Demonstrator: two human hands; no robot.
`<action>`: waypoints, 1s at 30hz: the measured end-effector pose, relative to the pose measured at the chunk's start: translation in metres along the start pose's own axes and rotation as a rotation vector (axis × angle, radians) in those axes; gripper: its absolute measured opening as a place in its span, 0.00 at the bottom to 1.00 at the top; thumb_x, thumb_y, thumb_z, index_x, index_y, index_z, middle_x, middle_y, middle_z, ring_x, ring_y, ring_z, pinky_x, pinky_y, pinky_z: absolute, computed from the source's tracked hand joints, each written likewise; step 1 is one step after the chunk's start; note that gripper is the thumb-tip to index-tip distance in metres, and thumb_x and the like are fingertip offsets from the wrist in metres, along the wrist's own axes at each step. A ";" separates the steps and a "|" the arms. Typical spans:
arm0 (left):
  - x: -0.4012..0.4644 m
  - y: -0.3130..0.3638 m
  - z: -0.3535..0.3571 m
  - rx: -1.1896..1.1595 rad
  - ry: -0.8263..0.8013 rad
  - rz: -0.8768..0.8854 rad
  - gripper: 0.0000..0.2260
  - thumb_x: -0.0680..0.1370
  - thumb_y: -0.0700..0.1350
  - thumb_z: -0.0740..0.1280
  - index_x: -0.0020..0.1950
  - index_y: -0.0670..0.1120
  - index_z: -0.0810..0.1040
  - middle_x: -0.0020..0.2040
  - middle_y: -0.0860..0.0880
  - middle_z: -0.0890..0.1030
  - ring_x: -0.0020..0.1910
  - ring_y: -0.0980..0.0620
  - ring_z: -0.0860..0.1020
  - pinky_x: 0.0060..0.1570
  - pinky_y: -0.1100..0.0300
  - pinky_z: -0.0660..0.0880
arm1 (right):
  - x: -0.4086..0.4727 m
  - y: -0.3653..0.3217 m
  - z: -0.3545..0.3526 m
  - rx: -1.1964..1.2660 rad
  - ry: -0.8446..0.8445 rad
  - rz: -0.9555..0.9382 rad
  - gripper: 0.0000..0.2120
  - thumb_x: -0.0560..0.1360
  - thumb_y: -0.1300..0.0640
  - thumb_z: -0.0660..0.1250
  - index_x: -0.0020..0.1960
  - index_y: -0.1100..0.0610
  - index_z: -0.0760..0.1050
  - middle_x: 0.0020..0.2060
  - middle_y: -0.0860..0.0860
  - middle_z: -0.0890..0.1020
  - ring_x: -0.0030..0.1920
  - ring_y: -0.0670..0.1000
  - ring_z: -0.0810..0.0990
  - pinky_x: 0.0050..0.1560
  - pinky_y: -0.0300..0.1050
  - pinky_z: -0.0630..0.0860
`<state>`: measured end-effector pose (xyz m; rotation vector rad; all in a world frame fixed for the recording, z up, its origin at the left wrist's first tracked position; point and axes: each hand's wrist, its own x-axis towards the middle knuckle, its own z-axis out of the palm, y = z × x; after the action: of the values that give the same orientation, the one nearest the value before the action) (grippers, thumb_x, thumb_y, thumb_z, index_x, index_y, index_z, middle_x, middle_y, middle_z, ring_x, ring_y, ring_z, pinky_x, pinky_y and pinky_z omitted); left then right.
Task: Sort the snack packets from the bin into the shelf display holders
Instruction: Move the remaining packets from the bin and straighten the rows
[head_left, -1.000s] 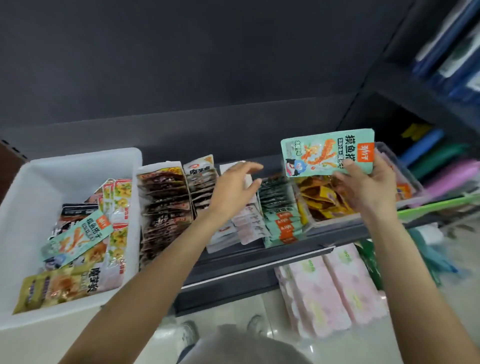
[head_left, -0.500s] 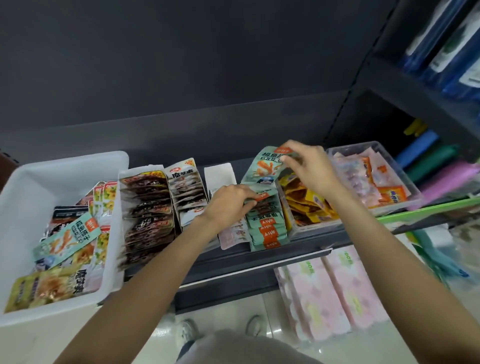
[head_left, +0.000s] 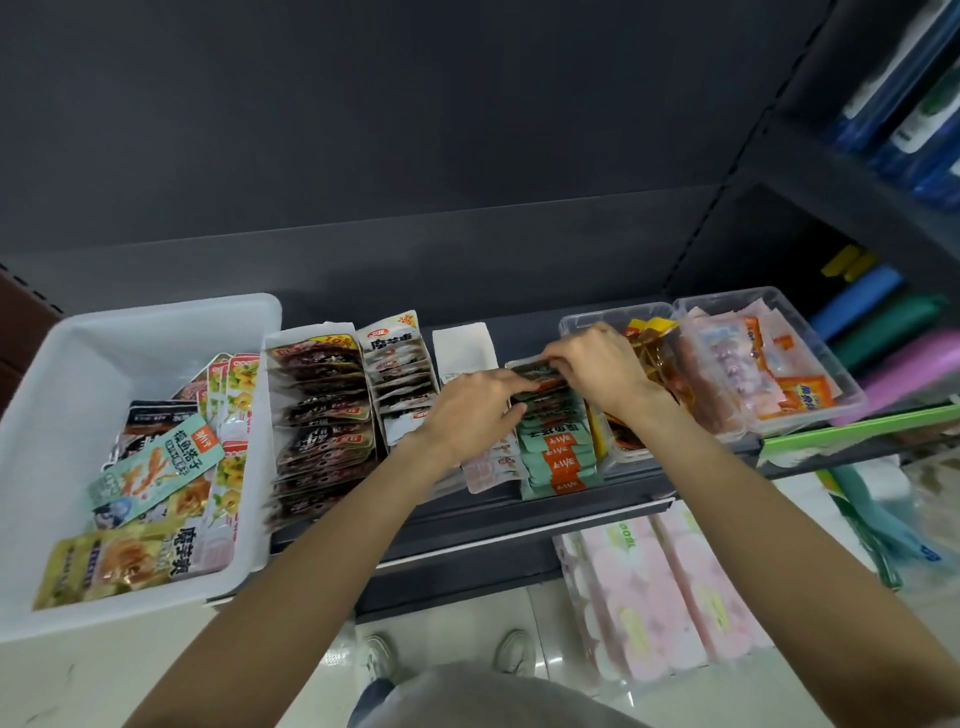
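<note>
While both hands meet over the row of teal packets (head_left: 558, 457) on the dark shelf (head_left: 467, 525), the right hand (head_left: 597, 371) curls its fingers over the back end of that row, pinching the rearmost teal packet (head_left: 535, 370) at its top edge. The left hand (head_left: 467, 413) lies against the left side of the teal row, fingers bent against the packets near its back; whether it actually clamps one cannot be told. Just left of the teal row sit pale pink packets (head_left: 488, 470), then a white holder of white-and-black packets (head_left: 400, 374), then a holder of dark brown packets (head_left: 324, 421). Farther left of the row stands the white bin (head_left: 156, 332), holding loose snack packets, one teal packet in the bin (head_left: 156, 470) lying on top. Right of the teal row stand two clear bins (head_left: 810, 338) with yellow-brown and pink-orange packets.
</note>
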<state>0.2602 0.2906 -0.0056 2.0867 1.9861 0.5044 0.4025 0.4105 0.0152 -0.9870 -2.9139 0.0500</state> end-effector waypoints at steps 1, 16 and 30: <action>-0.004 -0.002 -0.003 -0.027 0.009 0.005 0.15 0.79 0.46 0.62 0.67 0.51 0.74 0.64 0.52 0.77 0.57 0.52 0.78 0.55 0.54 0.76 | -0.001 -0.002 -0.003 0.008 0.029 0.016 0.13 0.79 0.58 0.60 0.59 0.50 0.79 0.52 0.52 0.84 0.53 0.56 0.80 0.60 0.51 0.68; -0.248 -0.176 -0.111 -0.076 0.693 -0.575 0.11 0.77 0.49 0.62 0.49 0.46 0.81 0.44 0.50 0.82 0.39 0.53 0.76 0.40 0.57 0.74 | 0.024 -0.301 0.006 0.850 0.019 -0.216 0.11 0.78 0.59 0.64 0.59 0.54 0.78 0.50 0.48 0.84 0.46 0.44 0.82 0.47 0.45 0.80; -0.237 -0.306 -0.079 0.048 -0.191 -0.824 0.43 0.65 0.61 0.74 0.74 0.50 0.59 0.70 0.44 0.65 0.69 0.43 0.63 0.68 0.50 0.64 | 0.122 -0.420 0.109 0.317 -0.350 0.151 0.28 0.77 0.48 0.65 0.71 0.60 0.61 0.65 0.58 0.69 0.66 0.59 0.67 0.65 0.56 0.69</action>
<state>-0.0593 0.0683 -0.0743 1.0974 2.4788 0.0876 0.0431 0.1501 -0.0660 -1.2414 -2.9775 0.7370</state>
